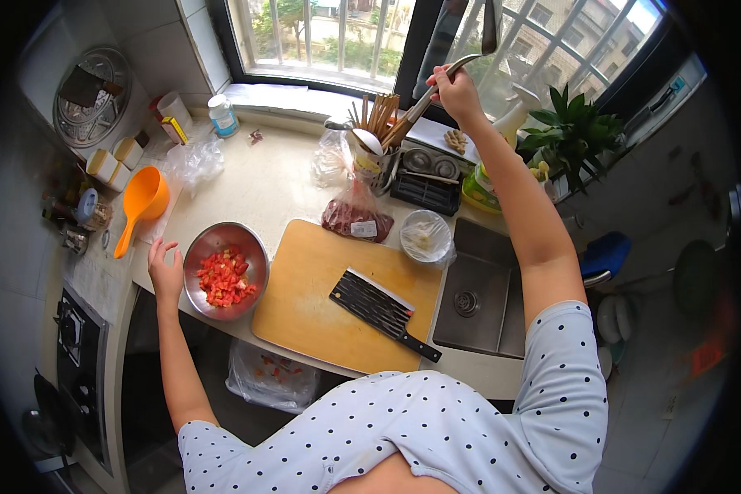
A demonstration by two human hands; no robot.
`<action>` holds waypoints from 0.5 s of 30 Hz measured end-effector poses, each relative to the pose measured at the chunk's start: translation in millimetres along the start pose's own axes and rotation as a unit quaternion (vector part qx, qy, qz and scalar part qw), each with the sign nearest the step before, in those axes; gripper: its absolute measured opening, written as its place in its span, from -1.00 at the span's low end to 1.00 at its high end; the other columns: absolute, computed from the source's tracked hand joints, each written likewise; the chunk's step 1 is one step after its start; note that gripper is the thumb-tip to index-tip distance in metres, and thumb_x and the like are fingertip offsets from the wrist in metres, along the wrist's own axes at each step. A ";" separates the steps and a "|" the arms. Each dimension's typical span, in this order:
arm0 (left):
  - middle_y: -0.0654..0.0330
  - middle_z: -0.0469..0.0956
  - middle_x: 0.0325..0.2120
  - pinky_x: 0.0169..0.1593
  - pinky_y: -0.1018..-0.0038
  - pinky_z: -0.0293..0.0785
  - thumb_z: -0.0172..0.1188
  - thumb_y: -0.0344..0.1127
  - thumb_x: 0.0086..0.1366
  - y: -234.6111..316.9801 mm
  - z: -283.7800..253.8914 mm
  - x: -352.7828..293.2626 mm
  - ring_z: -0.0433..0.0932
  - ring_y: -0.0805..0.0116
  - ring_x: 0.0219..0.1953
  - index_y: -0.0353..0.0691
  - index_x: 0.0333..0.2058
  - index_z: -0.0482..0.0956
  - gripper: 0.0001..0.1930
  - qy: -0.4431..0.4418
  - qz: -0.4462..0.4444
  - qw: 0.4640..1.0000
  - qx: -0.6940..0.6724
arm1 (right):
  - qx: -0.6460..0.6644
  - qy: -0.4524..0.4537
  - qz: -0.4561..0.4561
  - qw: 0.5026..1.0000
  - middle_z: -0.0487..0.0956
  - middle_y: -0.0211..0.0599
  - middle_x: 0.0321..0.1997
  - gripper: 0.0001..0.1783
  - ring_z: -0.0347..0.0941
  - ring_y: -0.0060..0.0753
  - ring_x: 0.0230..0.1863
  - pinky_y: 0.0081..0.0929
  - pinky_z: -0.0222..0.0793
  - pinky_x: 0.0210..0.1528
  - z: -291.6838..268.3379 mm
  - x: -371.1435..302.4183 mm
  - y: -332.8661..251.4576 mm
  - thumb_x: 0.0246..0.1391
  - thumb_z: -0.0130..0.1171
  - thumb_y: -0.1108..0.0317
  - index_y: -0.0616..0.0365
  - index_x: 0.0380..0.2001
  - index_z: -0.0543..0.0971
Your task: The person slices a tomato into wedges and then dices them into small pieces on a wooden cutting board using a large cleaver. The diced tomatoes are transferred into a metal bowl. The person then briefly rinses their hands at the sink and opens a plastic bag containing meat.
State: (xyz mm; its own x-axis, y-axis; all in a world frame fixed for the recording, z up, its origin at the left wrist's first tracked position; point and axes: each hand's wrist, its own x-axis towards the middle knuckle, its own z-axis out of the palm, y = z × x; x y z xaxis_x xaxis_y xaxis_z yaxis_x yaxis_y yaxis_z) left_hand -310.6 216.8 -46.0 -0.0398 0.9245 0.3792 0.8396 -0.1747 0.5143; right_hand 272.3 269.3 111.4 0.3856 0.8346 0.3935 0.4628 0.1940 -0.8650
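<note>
My right hand (453, 90) is raised near the window, its fingers closed round the upper part of a long-handled kitchen utensil (420, 109) with a hooked end. That utensil slants down to the utensil holder (372, 171), where its working end cannot be made out. Chopsticks and a white ladle (368, 142) stand in the holder. Beside the left rim of a steel bowl (259, 280), my left hand (166, 267) has its fingers apart and holds nothing. Chopped tomatoes (225, 278) lie in the bowl. A black cleaver (379, 309) rests on the wooden cutting board (305, 255).
Behind the board sit a bag of dark red food (356, 221) and a plastic-covered bowl (426, 236). The sink (469, 329) is at right, a gas stove (78, 354) at far left. An orange scoop (146, 194) and a lined bin (272, 379) flank the steel bowl.
</note>
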 end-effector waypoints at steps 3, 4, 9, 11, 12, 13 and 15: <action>-0.03 0.39 0.02 0.14 0.31 0.26 0.14 -0.42 0.11 -1.5 6.4 1.1 0.36 0.05 0.09 -0.24 -0.29 0.57 -0.83 -0.003 0.004 1.000 -0.004 | -0.011 -0.103 0.065 0.992 0.58 -0.25 -0.32 -0.76 0.47 -0.57 -0.43 -0.60 0.49 -0.34 -8.6 20.9 -10.0 0.18 -0.04 0.30 0.28 -0.24 0.43; -0.03 0.39 0.02 0.14 0.31 0.26 0.14 -0.42 0.11 0.3 6.7 -0.3 0.36 0.05 0.09 -0.24 -0.29 0.57 -0.83 -0.005 0.003 1.000 0.000 | -0.014 -0.152 0.085 0.985 0.58 -0.24 -0.29 -0.75 0.48 -0.57 -0.40 -0.59 0.50 -0.31 -10.7 26.9 -16.5 0.17 -0.03 0.30 0.29 -0.23 0.43; -0.03 0.40 0.01 0.14 0.31 0.26 0.14 -0.43 0.11 -1.8 8.0 -2.5 0.36 0.05 0.08 -0.25 -0.29 0.57 -0.83 -0.009 0.006 1.000 0.006 | -0.020 -0.241 0.117 0.963 0.56 -0.23 -0.17 -0.76 0.40 -0.69 -0.43 -0.56 0.48 -0.18 -7.6 34.7 -40.0 0.12 -0.03 0.38 0.24 -0.15 0.39; -0.04 0.41 0.01 0.14 0.31 0.26 0.14 -0.43 0.11 3.3 10.6 -1.0 0.36 0.05 0.08 -0.25 -0.29 0.57 -0.83 -0.005 -0.001 1.000 0.003 | -0.033 -0.265 0.114 0.957 0.56 -0.22 -0.17 -0.76 0.41 -0.68 -0.42 -0.57 0.48 -0.16 -11.5 42.0 -41.9 0.12 -0.03 0.38 0.24 -0.16 0.39; -0.04 0.41 0.01 0.14 0.31 0.25 0.14 -0.43 0.11 3.0 9.3 -0.2 0.36 0.05 0.08 -0.26 -0.29 0.57 -0.84 -0.006 -0.002 1.000 0.002 | -0.040 -0.278 0.113 0.953 0.56 -0.22 -0.17 -0.76 0.42 -0.67 -0.41 -0.57 0.48 -0.16 -12.4 45.2 -41.9 0.12 -0.03 0.38 0.24 -0.16 0.39; -0.04 0.41 0.00 0.14 0.31 0.25 0.14 -0.43 0.11 2.0 8.5 -3.3 0.36 0.05 0.08 -0.26 -0.29 0.57 -0.84 -0.011 -0.005 1.000 0.001 | -0.034 -0.283 0.113 0.952 0.55 -0.20 -0.16 -0.76 0.43 -0.64 -0.39 -0.56 0.48 -0.13 -10.8 42.3 -37.3 0.13 -0.04 0.37 0.25 -0.17 0.40; -0.04 0.41 0.00 0.14 0.31 0.25 0.14 -0.43 0.11 0.0 9.6 -4.7 0.36 0.05 0.08 -0.26 -0.29 0.57 -0.84 -0.013 -0.005 1.000 0.000 | -0.006 -0.254 0.097 0.962 0.55 -0.18 -0.15 -0.77 0.43 -0.63 -0.37 -0.54 0.48 -0.11 -6.0 41.1 -31.9 0.14 -0.06 0.36 0.25 -0.18 0.40</action>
State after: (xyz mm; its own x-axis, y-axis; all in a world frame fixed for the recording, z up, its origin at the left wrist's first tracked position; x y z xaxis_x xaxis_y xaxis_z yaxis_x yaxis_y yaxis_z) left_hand -305.2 215.7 -55.2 -0.0334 0.9347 0.3537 0.8396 -0.1658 0.5174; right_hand 278.2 294.3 157.0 0.0267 0.9995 0.0189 0.4309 0.0055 -0.9024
